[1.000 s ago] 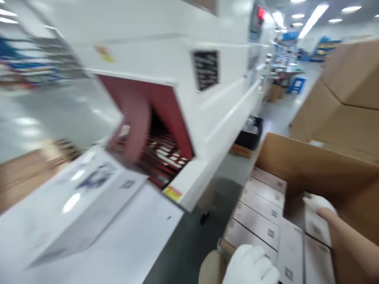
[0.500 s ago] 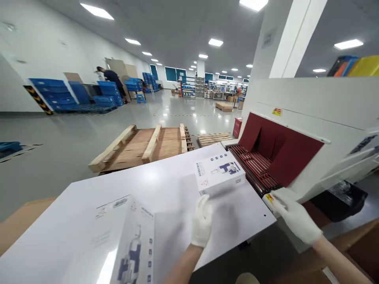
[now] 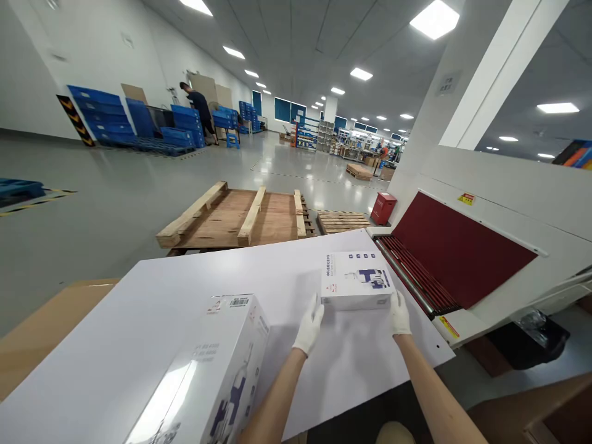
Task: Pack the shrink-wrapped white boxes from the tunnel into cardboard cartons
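**Fingers on both ends of the small box, box not yet off the counter**

Fingers of my left hand (image 3: pixel 309 324) are held together against the near-left corner of the white box (image 3: pixel 356 287). Fingers of my right hand (image 3: pixel 398 313) wrap its right end. Both hands are gloved, and the thumbs are too small to tell.

Box position: flat on the white counter (image 3: pixel 194 290), printed face up, just beside the rollers (image 3: pixel 419 280) at the red mouth of the machine (image 3: pixel 462 253). It is clear of the rollers and doesn't touch them.

Done, as I judge it: the box is out of the machine, resting on the counter, with a two-handed hold in place.

Left: no lift yet, the bottom is fully down on the counter.

A larger box (image 3: pixel 217 376) lies nearer to me on the same counter, well apart from both hands and untouched.

Brown cardboard (image 3: pixel 531 413) shows at the lower right, its contents out of view. Wooden pallets (image 3: pixel 240 219) sit on the floor beyond the counter. One person (image 3: pixel 197 111) stands far off by the blue crates.
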Demonstrator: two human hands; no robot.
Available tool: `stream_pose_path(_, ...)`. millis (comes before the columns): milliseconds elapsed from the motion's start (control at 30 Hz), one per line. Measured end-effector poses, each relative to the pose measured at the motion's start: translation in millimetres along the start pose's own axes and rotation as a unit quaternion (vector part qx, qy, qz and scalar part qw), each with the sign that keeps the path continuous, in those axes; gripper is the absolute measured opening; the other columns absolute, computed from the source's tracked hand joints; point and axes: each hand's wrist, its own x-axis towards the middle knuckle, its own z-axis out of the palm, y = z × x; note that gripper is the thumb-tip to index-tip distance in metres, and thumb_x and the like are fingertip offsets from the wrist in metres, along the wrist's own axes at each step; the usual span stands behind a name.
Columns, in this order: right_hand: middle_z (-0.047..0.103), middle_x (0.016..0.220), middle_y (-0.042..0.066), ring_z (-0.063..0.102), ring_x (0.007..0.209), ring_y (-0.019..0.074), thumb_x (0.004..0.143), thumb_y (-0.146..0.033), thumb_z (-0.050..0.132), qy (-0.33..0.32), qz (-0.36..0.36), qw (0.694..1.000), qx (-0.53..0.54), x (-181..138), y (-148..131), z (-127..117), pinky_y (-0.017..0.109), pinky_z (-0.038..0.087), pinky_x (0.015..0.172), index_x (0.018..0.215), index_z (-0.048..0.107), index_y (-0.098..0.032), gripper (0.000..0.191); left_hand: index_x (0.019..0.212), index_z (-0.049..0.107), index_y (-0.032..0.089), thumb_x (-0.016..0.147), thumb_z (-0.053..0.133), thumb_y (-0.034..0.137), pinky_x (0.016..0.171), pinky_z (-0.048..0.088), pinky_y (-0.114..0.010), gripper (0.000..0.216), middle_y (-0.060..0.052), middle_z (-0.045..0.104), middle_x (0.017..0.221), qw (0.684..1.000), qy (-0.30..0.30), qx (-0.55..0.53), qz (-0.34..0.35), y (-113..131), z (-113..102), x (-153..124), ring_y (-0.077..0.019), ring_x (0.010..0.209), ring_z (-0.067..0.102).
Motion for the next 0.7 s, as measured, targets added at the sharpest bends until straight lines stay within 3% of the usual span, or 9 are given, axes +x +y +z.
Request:
stream_pose_path(133,0.054,0.154,0.02,0.049,0.145,0.0323,0.088,-0.079,0.041,-0.005,0.014,1.0,0.023,-64.0,-5.4,25.5,0.043,0.038,0.123,0.15,0.051,-0.01,0.093,0.155,0.045,0.011,0.106,0.029,0.052,0.134,0.017,-0.039,0.066,-0.014,0.038,0.167,0.991,0.092,-0.087,-0.037,2.1,0.7,19.5,-0.0217,0.159,0.029)
stream_pose_path(233,0.05,0.158,0.02,0.047,0.147,0.0329,0.091,-0.076,0.042,0.002,0.032,0.999,0.035,-109.9,-10.2,25.2,0.047,0.037,0.124,0.153,0.046,-0.01,0.09,0.149,0.05,0.01,0.106,0.028,0.047,0.133,0.022,-0.04,0.061,-0.016,0.044,0.163,0.984,0.143,-0.094,-0.052,1.0,-2.5,2.3,-0.0233,0.155,0.035)
stream_pose_path(300,0.05,0.157,0.018,0.045,0.148,0.0339,0.093,-0.074,0.045,0.003,0.041,0.998,0.037,-141.6,-13.9,11.4,0.051,0.036,0.125,0.153,0.046,-0.013,0.085,0.142,0.055,0.01,0.105,0.034,0.046,0.131,0.028,-0.041,0.056,-0.017,0.051,0.157,0.979,0.167,-0.099,-0.059,0.7,-6.8,-28.9,-0.0252,0.15,0.043)
stream_pose_path(467,0.053,0.152,0.017,0.046,0.145,0.0363,0.095,-0.073,0.044,0.028,0.073,0.997,0.012,-216.3,-32.0,-50.5,0.055,0.034,0.125,0.148,0.052,-0.018,0.076,0.132,0.063,0.019,0.102,0.046,0.052,0.127,0.036,-0.046,0.047,-0.011,0.063,0.144,0.974,0.177,-0.102,-0.094,19.2,-24.6,-141.1,-0.0279,0.141,0.053)
stream_pose_path(567,0.06,0.143,0.015,0.053,0.136,0.0377,0.095,-0.07,0.046,0.042,0.055,0.996,-0.05,-231.5,-60.9,-84.7,0.055,0.042,0.115,0.141,0.058,-0.021,0.069,0.133,0.066,0.022,0.1,0.05,0.058,0.127,0.038,-0.048,0.051,-0.009,0.061,0.148,0.978,0.167,-0.072,-0.107,52.2,-40.0,-183.5,-0.0298,0.145,0.049)
stream_pose_path(633,0.065,0.134,0.013,0.058,0.127,0.0356,0.095,-0.065,0.048,0.034,0.007,0.994,-0.103,-219.6,-86.0,-98.4,0.05,0.045,0.108,0.135,0.063,-0.024,0.059,0.134,0.068,0.023,0.099,0.053,0.057,0.126,0.039,-0.048,0.051,-0.007,0.061,0.149,0.982,0.165,-0.046,-0.082,78.0,-48.5,-184.5,-0.03,0.147,0.048)
stream_pose_path(700,0.069,0.124,0.012,0.062,0.117,0.0333,0.095,-0.061,0.05,0.015,-0.037,0.987,-0.157,-192.9,-107.7,-103.2,0.047,0.047,0.102,0.129,0.068,-0.024,0.053,0.134,0.069,0.022,0.099,0.055,0.051,0.127,0.037,-0.047,0.048,-0.007,0.064,0.146,0.987,0.155,-0.026,-0.044,99.4,-52.2,-165.5,-0.0292,0.145,0.05)
